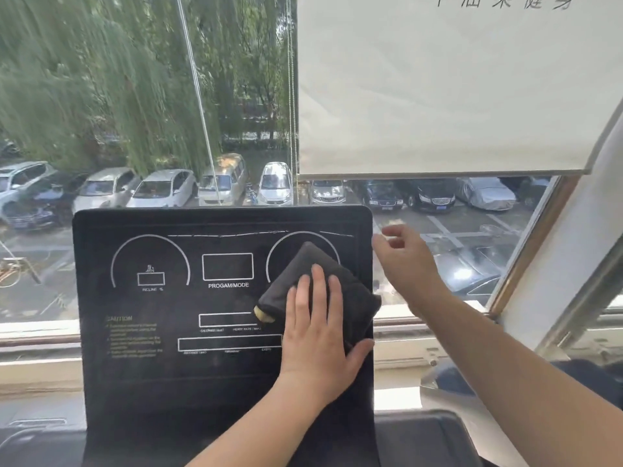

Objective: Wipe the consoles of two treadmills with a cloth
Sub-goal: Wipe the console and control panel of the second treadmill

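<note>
A black treadmill console (pixel 151 332) with white dial outlines and display boxes stands upright in front of me. A folded dark cloth (pixel 305 264) lies on its right half, over the right dial. My left hand (pixel 317 332) presses flat on the cloth with straight fingers and the thumb spread toward the console's right edge. My right hand (pixel 404 261) hovers just beyond the upper right edge of the console, fingers loosely curled and holding nothing. I cannot tell whether it touches the edge.
Behind the console is a large window (pixel 135 96) looking onto trees and parked cars. A white roller blind (pixel 438 96) covers the upper right pane. A windowsill (pixel 40 335) runs behind the console. Dark treadmill parts (pixel 421 439) sit at the lower right.
</note>
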{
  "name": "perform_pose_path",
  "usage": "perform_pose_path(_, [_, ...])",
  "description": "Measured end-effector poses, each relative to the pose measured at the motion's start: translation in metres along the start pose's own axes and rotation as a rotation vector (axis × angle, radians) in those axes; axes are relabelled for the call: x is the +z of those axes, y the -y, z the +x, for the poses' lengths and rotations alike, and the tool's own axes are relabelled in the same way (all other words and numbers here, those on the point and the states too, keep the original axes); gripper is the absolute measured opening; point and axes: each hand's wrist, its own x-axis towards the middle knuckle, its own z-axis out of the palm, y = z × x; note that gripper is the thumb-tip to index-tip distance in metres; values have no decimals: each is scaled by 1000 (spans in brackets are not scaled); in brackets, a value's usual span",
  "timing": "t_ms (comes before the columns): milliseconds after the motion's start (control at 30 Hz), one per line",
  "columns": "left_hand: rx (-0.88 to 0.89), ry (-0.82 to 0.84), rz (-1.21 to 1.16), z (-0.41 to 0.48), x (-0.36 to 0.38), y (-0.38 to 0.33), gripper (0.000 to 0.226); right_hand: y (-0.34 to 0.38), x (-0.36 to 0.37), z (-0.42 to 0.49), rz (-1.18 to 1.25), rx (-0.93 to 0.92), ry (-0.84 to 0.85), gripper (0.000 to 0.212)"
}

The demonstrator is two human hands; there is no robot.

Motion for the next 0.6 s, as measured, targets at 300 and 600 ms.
perform_pose_path(300, [260,-157,82,104,-49,31,66,-26,0,3,244,381,157,51])
perform_pose_path(600, [715,26,94,-25,38,32,65,-101,16,-46,275,583,31,34])
